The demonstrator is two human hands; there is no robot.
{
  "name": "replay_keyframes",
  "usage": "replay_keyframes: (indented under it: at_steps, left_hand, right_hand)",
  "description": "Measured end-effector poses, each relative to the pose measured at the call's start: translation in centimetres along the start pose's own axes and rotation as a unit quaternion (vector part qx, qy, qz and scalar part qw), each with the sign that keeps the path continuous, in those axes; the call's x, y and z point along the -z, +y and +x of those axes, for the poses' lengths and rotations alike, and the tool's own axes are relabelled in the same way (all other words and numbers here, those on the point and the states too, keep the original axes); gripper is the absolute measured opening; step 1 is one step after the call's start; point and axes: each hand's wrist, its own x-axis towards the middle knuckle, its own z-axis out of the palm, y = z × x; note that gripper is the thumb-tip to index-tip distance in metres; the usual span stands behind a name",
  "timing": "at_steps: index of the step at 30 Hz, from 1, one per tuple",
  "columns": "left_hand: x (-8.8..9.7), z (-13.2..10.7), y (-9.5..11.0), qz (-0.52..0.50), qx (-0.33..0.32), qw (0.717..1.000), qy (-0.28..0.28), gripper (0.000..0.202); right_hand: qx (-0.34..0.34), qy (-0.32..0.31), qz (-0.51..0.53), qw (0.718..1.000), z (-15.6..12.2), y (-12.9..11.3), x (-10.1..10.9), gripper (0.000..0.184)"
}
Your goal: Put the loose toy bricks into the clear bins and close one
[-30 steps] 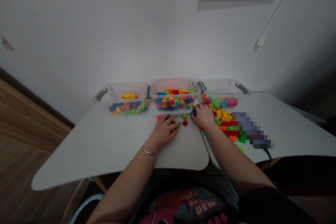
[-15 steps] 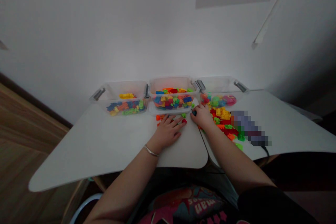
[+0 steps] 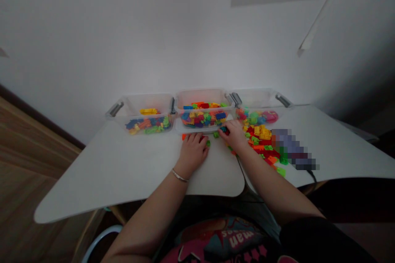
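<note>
My left hand [image 3: 193, 151] rests on the white table [image 3: 123, 168] just in front of the middle clear bin [image 3: 202, 93]. Its fingers are curled over small loose bricks I cannot name, and a green brick [image 3: 209, 143] lies at its fingertips. My right hand [image 3: 233, 135] is close beside it, fingers pinched on a small red and blue brick [image 3: 224, 130] at the middle bin's front right corner. A loose green brick [image 3: 216, 134] sits between the two hands.
Three clear bins of coloured bricks line the wall: the left bin [image 3: 138, 98], the middle one, and the right bin [image 3: 257, 92]. A pile of loose bricks [image 3: 262, 139] covers the right table [image 3: 339, 144]. A blurred object [image 3: 293, 152] with a black cable [image 3: 311, 176] lies there.
My left hand has gone from flat with spread fingers to curled, and has drawn back slightly left. My right hand has slid left toward the middle bin's corner.
</note>
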Motion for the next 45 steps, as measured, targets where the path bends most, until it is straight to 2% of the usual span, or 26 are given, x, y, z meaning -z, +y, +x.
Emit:
replay_keyframes:
  at_steps: [4, 8, 11, 13, 17, 21, 23, 26, 28, 32, 37, 41, 45]
  left_hand:
    - [0.0, -0.2, -0.4, 0.009, 0.062, 0.998, 0.023, 0.027]
    - [-0.2, -0.4, -1.1, -0.038, 0.103, 0.993, 0.053, 0.041]
    - [-0.3, -0.4, -1.5, -0.068, 0.099, 0.99, 0.07, 0.051]
    - [-0.2, -0.4, -1.6, -0.079, 0.083, 0.991, 0.067, 0.053]
    - [0.2, -0.3, -1.4, -0.088, 0.045, 0.994, 0.049, 0.054]
    - [0.4, -0.3, -0.7, -0.065, -0.028, 0.997, 0.01, 0.054]
    - [0.4, -0.3, -0.3, -0.057, -0.08, 0.995, -0.018, 0.055]
    - [0.2, -0.3, 0.4, -0.059, -0.152, 0.984, -0.065, 0.055]
    - [0.1, -0.3, 0.6, -0.058, -0.177, 0.978, -0.089, 0.054]
    - [0.0, -0.4, 0.7, -0.038, -0.161, 0.982, -0.094, 0.049]
    - [0.0, -0.3, 0.6, -0.013, -0.122, 0.991, -0.05, 0.039]
    - [0.2, -0.3, 0.8, 0.006, -0.109, 0.994, -0.012, 0.029]
    - [0.3, -0.4, 0.7, -0.004, -0.136, 0.991, -0.013, 0.037]
  right_hand:
    - [0.053, -0.02, 0.037, 0.998, 0.3, -2.4, -0.9, 0.011]
    - [0.072, -0.076, 0.057, 0.993, 0.2, -4.7, -2.4, 0.013]
    - [0.092, -0.132, 0.074, 0.984, 0.0, -5.6, -3.0, 0.023]
    - [0.1, -0.131, 0.082, 0.983, -0.1, -5.7, -2.7, 0.032]
    - [0.066, -0.051, 0.049, 0.995, -0.3, -4.5, -0.5, 0.029]
    - [-0.082, 0.007, -0.069, 0.994, -0.2, -1.3, 1.3, 0.027]
    - [-0.131, -0.004, -0.095, 0.987, -0.1, 0.4, 1.4, 0.03]
    - [-0.112, -0.066, -0.092, 0.987, 0.2, 2.1, 0.4, 0.044]
    - [-0.098, -0.098, -0.097, 0.986, 0.4, 2.5, -0.3, 0.049]
    - [-0.111, -0.127, -0.1, 0.981, 0.3, 2.3, -0.7, 0.046]
    - [-0.143, -0.1, -0.115, 0.978, 0.0, 1.8, -0.5, 0.035]
    - [-0.163, -0.118, -0.098, 0.975, 0.8, 1.5, -0.7, 0.043]
    - [-0.166, -0.15, -0.098, 0.97, 1.4, 1.5, -0.9, 0.05]
